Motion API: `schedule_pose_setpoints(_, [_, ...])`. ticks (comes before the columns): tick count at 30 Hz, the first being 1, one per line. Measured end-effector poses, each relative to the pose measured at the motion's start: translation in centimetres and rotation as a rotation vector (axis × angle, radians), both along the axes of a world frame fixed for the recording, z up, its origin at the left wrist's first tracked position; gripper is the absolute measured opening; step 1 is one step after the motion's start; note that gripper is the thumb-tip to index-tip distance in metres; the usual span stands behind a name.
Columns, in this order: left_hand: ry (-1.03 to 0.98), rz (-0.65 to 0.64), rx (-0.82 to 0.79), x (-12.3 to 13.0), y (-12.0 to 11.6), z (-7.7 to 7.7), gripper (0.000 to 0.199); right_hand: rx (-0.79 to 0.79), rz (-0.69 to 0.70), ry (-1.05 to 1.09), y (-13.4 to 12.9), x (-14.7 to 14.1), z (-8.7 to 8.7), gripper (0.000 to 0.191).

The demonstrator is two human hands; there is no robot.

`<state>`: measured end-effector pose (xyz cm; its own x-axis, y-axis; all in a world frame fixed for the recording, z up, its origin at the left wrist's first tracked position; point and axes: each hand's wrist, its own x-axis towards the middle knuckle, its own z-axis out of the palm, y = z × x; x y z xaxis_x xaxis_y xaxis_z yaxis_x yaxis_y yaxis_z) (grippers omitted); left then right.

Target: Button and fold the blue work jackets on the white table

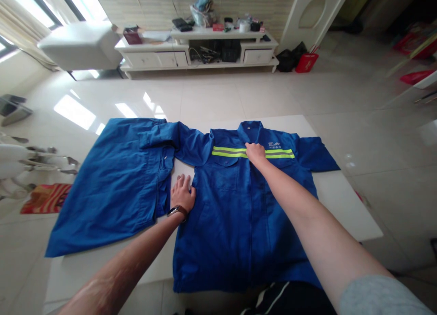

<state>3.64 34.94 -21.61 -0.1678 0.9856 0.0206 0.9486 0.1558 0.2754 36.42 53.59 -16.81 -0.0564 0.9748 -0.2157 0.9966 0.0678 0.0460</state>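
A blue work jacket with a yellow-and-grey reflective stripe lies front up, its collar at the far side. My right hand is closed on the front placket at chest height, where the stripe meets the opening. Whatever is between those fingers is hidden beneath them. Spread flat, my left hand rests on the table at the jacket's left side, its thumb side by the jacket edge. Folded blue trousers or similar cloth lie to the left, and the jacket's left-lying sleeve reaches over onto them.
The white table shows to the right of the jacket. A white TV cabinet with clutter stands across the tiled floor. A grey-white bench is at the far left, and a red bag sits beside the cabinet.
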Motion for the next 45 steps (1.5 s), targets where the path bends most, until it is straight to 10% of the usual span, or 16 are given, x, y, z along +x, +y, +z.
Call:
schedule_pose_setpoints(28, [0.010, -0.006, 0.032, 0.1, 0.0, 0.0, 0.053, 0.158, 0.002, 0.190, -0.5, 2.0, -1.0, 0.034])
schedule_pose_setpoints(34, [-0.012, 0.003, 0.013, 0.1, 0.0, 0.3, 0.053, 0.350, -0.094, 0.289, 0.9, 10.0, 2.8, 0.028])
schedule_pose_setpoints(41, [-0.023, 0.007, 0.008, 0.2, 0.0, 0.5, 0.052, 0.529, -0.694, 0.242, -1.0, 23.6, 6.2, 0.039])
schedule_pose_setpoints(45, [-0.021, 0.005, 0.016, 0.1, 0.0, 0.5, 0.052, 0.458, -0.471, 0.270, -8.1, 22.3, 4.9, 0.045])
